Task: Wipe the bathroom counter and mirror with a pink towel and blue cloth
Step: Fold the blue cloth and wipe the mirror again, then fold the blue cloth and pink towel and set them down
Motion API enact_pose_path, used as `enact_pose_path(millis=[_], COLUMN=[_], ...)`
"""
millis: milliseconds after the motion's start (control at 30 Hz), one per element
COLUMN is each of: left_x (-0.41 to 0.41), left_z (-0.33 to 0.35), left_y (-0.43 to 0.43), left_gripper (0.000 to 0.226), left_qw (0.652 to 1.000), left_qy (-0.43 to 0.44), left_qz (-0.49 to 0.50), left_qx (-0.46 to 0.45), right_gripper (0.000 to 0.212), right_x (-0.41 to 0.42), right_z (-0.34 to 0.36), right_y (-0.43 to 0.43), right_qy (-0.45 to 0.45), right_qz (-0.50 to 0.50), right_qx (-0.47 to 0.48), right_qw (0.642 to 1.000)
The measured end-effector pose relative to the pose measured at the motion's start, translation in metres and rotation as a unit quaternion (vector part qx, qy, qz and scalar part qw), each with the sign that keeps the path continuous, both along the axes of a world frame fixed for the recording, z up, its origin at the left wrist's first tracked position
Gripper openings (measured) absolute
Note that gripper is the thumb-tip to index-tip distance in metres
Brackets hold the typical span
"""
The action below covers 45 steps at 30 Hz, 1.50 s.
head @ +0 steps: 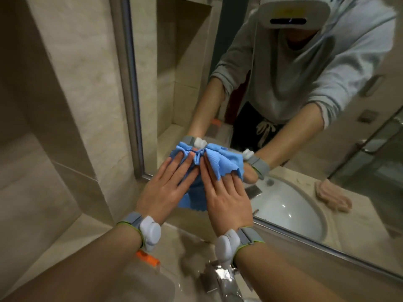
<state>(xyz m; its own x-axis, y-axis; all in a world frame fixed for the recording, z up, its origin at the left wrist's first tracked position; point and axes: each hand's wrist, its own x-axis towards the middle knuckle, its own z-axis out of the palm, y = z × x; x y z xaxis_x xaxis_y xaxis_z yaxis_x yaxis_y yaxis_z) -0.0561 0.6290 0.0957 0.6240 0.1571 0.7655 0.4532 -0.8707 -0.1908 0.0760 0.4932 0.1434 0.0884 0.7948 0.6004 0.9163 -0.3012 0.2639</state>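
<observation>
A crumpled blue cloth (214, 162) is pressed flat against the lower left part of the mirror (272, 88). My left hand (172, 188) lies on its left half with fingers spread. My right hand (226, 197) lies on its right half, fingers up, and a fold of cloth drapes over the fingertips. Both hands wear grey wristbands with white sensors. The pink towel (332, 197) shows only as a reflection, lying bunched on the counter beside the basin. The beige counter (185, 243) runs below my wrists.
A chrome tap (220, 277) stands just under my right wrist. An orange object (148, 257) lies on the counter below my left wrist. The mirror's metal frame (133, 88) meets a beige tiled wall (65, 105) on the left. The mirror reflects a white basin (290, 208).
</observation>
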Motion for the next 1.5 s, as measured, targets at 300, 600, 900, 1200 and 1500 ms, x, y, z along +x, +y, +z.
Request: enact_pose_path(millis=[300, 600, 900, 1200, 1500], left_x=[-0.031, -0.063, -0.062, 0.053, 0.131], left_z=[-0.027, 0.005, 0.087, 0.119, 0.067], left_y=[0.03, 0.022, -0.077, -0.288, -0.521], left_gripper=[0.076, 0.048, 0.042, 0.022, 0.033], left_qw=[0.993, 0.968, 0.928, 0.821, 0.485], left_qy=[-0.05, -0.093, -0.034, 0.076, 0.155], left_qz=[0.053, 0.019, -0.035, -0.055, -0.072], left_qx=[-0.087, -0.231, -0.369, -0.564, -0.858], right_gripper=[0.053, 0.046, 0.054, 0.022, 0.025], right_x=[-0.042, -0.059, -0.041, 0.01, 0.029], right_z=[0.003, 0.024, 0.082, 0.086, 0.03], right_y=[0.058, 0.08, -0.046, -0.268, -0.498], right_qy=[-0.022, -0.093, 0.185, 0.499, 0.551], right_qz=[0.061, 0.111, 0.005, -0.224, -0.378], right_qx=[-0.019, -0.052, -0.135, 0.006, 0.086], right_qw=[0.998, 0.988, 0.973, 0.837, 0.739])
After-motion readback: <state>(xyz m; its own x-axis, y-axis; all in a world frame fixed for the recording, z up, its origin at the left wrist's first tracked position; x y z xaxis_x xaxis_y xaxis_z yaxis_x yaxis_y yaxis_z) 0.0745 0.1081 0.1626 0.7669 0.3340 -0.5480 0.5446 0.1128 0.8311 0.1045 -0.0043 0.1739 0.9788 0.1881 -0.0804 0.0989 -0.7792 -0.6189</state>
